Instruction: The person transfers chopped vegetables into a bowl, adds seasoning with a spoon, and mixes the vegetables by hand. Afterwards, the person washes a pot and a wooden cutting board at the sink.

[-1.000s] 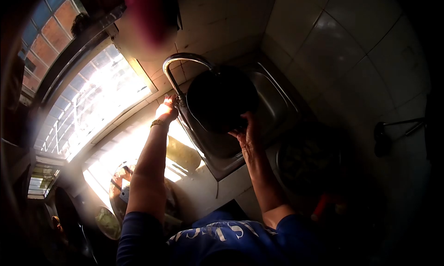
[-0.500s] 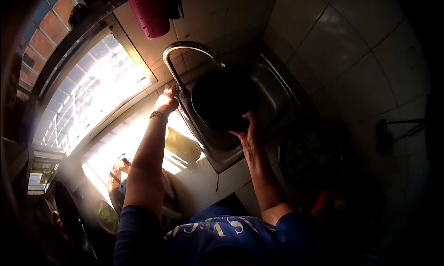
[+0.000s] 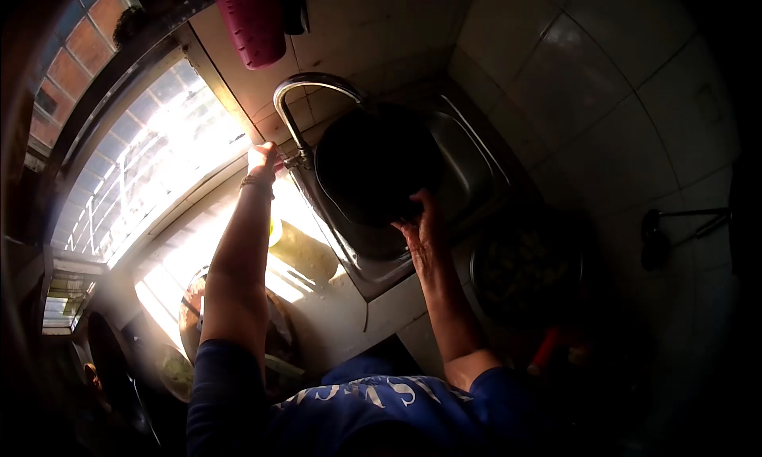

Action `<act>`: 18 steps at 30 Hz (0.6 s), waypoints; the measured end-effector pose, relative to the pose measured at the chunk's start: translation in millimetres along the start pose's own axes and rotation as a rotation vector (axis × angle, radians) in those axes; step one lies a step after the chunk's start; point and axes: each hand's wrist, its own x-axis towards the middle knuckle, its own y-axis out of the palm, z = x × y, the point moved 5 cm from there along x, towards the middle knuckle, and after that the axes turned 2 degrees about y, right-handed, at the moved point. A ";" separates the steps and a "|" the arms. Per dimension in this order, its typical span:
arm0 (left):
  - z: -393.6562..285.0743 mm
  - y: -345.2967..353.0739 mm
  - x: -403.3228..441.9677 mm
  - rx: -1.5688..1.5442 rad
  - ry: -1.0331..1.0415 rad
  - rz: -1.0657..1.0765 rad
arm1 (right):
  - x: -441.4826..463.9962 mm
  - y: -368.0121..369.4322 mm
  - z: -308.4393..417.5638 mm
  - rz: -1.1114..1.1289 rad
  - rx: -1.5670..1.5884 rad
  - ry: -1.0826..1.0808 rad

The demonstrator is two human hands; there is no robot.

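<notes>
A dark round pot (image 3: 377,163) rests in the metal sink (image 3: 468,167), beneath the spout of a curved chrome faucet (image 3: 298,115). My right hand (image 3: 422,223) grips the pot's near rim, thumb on one side and fingers partly hidden in shadow. At the faucet's base, my left hand (image 3: 263,160) is closed beside the tap handle; bright light washes out its fingers, and what they hold is hard to make out. The pot's inside is too dark to read.
A bright window (image 3: 159,155) is at the left. A pink container (image 3: 252,28) hangs above the faucet. Right of the sink stands a dark pan (image 3: 525,266) with pale pieces. A round tray (image 3: 278,338) lies near my left arm. Ladles (image 3: 655,239) hang on the tiled wall.
My left hand has shifted left, slightly away from the faucet's base. My right hand stays on the pot's rim. The view has moved a little.
</notes>
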 end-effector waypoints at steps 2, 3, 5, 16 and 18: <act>-2.1 8.3 -8.5 -0.275 -0.102 0.074 | 1.6 -1.0 1.4 0.021 0.005 -0.028; 2.6 4.7 -3.7 -0.309 -0.196 0.007 | 4.3 -2.3 0.9 0.040 -0.008 -0.027; 14.1 4.4 -4.6 -0.430 -0.252 -0.016 | 6.0 -6.4 0.3 0.054 -0.022 -0.023; -39.8 3.7 -64.5 -0.178 0.119 0.144 | -17.8 -9.9 -4.6 -0.057 -0.141 -0.032; -40.6 1.1 -78.3 0.119 0.429 -0.070 | -16.9 -14.2 -11.2 0.006 -0.118 -0.029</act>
